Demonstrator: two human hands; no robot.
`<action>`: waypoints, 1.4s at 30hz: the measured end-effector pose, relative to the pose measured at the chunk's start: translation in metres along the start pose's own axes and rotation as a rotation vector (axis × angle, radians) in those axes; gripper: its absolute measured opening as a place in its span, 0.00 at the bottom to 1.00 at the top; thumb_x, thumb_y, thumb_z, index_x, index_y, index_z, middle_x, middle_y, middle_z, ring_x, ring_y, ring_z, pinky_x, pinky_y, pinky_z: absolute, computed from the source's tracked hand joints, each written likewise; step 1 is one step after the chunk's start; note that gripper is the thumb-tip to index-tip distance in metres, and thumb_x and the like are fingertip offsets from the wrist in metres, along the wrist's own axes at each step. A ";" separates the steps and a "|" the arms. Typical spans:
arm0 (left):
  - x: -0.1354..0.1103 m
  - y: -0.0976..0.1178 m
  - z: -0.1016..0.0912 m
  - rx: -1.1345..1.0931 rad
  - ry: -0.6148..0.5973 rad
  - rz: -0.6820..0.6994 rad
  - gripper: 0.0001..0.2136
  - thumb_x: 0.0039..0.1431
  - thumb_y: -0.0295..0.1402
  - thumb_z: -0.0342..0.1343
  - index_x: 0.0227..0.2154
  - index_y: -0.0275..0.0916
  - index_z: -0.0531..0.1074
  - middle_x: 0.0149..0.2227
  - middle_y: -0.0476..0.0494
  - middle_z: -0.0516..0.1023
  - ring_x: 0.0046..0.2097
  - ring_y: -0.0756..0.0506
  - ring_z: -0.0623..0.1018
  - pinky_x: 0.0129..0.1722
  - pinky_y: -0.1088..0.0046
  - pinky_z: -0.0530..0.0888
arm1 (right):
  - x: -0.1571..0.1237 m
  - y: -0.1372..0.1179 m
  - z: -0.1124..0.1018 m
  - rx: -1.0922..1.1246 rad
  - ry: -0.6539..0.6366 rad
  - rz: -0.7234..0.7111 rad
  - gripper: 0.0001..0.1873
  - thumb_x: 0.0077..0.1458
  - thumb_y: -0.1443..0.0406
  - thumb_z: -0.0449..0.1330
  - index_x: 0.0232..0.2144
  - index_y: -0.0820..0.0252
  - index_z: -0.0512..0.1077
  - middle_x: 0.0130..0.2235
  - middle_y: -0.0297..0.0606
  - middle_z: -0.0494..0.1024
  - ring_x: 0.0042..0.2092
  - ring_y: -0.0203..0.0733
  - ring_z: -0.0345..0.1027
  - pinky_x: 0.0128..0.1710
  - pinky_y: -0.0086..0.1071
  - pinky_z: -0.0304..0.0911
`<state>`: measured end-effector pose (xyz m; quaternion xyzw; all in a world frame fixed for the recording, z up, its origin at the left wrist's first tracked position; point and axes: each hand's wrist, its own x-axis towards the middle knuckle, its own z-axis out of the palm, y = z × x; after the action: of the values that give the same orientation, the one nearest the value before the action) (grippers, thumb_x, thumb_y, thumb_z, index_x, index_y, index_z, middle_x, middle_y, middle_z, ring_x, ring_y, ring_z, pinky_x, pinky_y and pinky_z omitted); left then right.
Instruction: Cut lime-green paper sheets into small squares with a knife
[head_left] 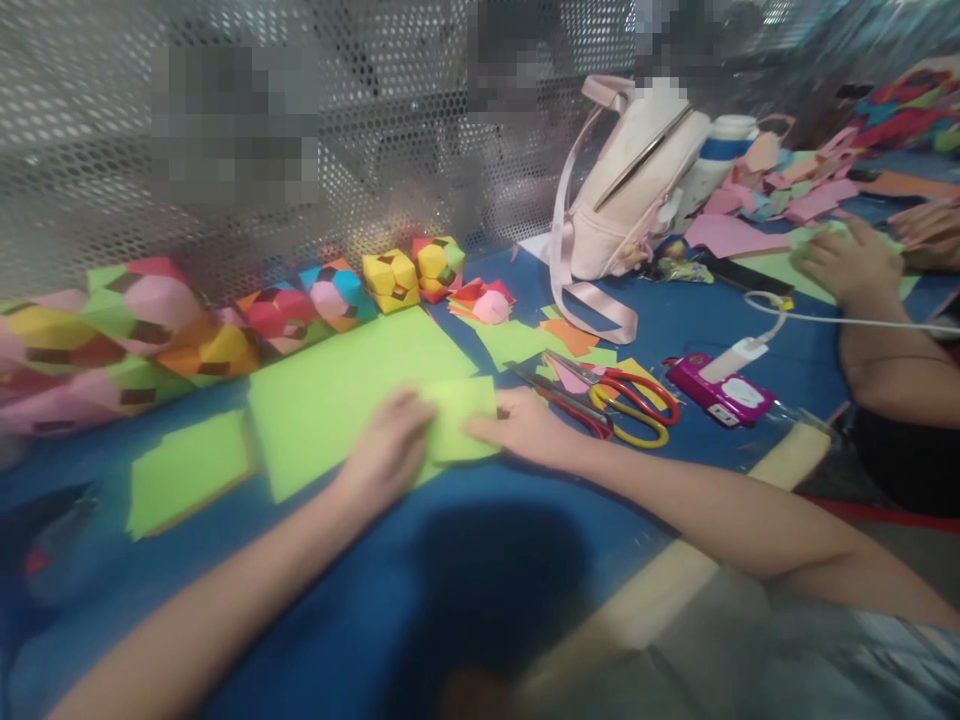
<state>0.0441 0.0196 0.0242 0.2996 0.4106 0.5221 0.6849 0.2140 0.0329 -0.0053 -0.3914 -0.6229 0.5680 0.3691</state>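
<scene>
Between my two hands is a small stack or folded piece of light green paper [463,415]. My left hand [394,445] pinches its left edge, somewhat blurred by motion. On the right edge my right hand [525,425] grips it, thumb in front. Beneath and behind lies a large green paper sheet [337,400] flat on the table. A stack of smaller cut green paper [191,470] rests to the left of it. Just right of my right hand are scissors with red and yellow handles [630,405], lying on paper scraps [574,340].
Colourful folded paper balls [157,310] line the perforated metal screen [375,130]. A pale pink backpack [622,190] and a white bottle [720,160] stand at the back. A purple device [720,388] with a white cable lies right. Another person's hand [855,262] handles green paper.
</scene>
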 end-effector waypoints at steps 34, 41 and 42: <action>0.017 -0.006 -0.027 0.125 0.050 0.000 0.13 0.39 0.31 0.71 0.27 0.37 0.72 0.24 0.54 0.73 0.27 0.54 0.72 0.30 0.79 0.70 | 0.005 -0.013 -0.024 -0.168 -0.021 0.045 0.14 0.49 0.56 0.62 0.22 0.61 0.68 0.23 0.29 0.67 0.26 0.33 0.59 0.26 0.28 0.55; 0.021 0.005 -0.029 0.364 0.011 0.127 0.11 0.44 0.34 0.68 0.28 0.38 0.71 0.23 0.51 0.75 0.27 0.50 0.74 0.31 0.73 0.71 | 0.034 0.000 -0.075 -0.289 0.435 -0.033 0.21 0.50 0.66 0.59 0.48 0.62 0.70 0.24 0.26 0.68 0.23 0.32 0.58 0.24 0.28 0.58; 0.022 0.005 -0.031 0.451 0.012 0.151 0.11 0.45 0.35 0.67 0.29 0.38 0.72 0.23 0.50 0.76 0.27 0.49 0.74 0.31 0.72 0.71 | 0.039 0.003 -0.083 -0.327 0.484 -0.024 0.24 0.50 0.66 0.58 0.51 0.63 0.68 0.25 0.27 0.69 0.23 0.33 0.60 0.24 0.29 0.60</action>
<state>0.0171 0.0412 0.0079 0.4718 0.4972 0.4687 0.5572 0.2727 0.1036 -0.0003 -0.5624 -0.6045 0.3456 0.4459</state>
